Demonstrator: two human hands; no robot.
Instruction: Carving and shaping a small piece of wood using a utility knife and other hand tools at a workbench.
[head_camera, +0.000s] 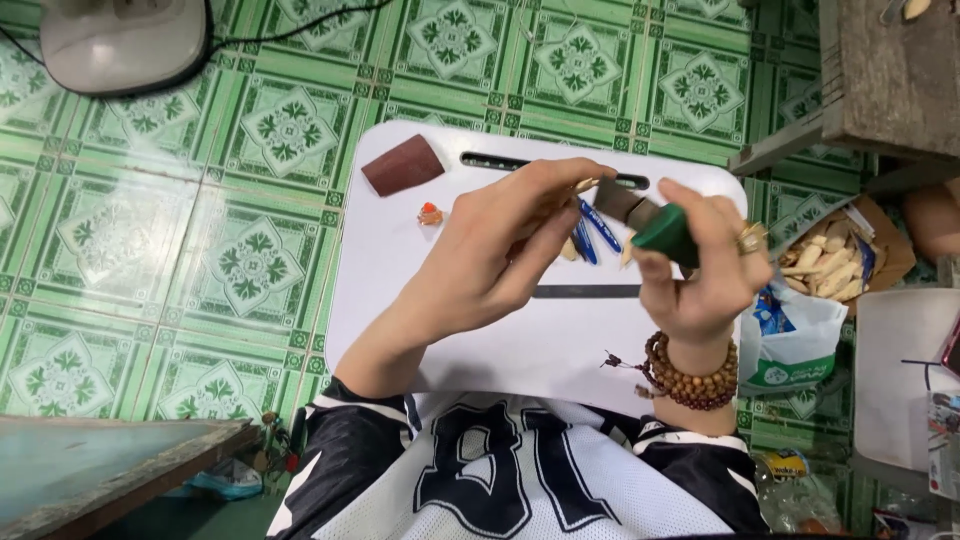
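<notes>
Over the white lap desk (400, 250), left hand (500, 250) pinches a small pale wooden piece (585, 185); right hand (705, 265) grips a dark green block (665, 235) with sandpaper. Sanding step, judged; next calls for steady rubbing contact.

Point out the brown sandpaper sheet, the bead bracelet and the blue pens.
brown sandpaper sheet (402, 165), head view, middle of the sheet.
bead bracelet (690, 378), head view, beads on the right wrist.
blue pens (601, 228), head view, barrel of the right-hand pen.

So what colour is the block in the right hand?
Dark green block, held in the right hand; head view.
</notes>
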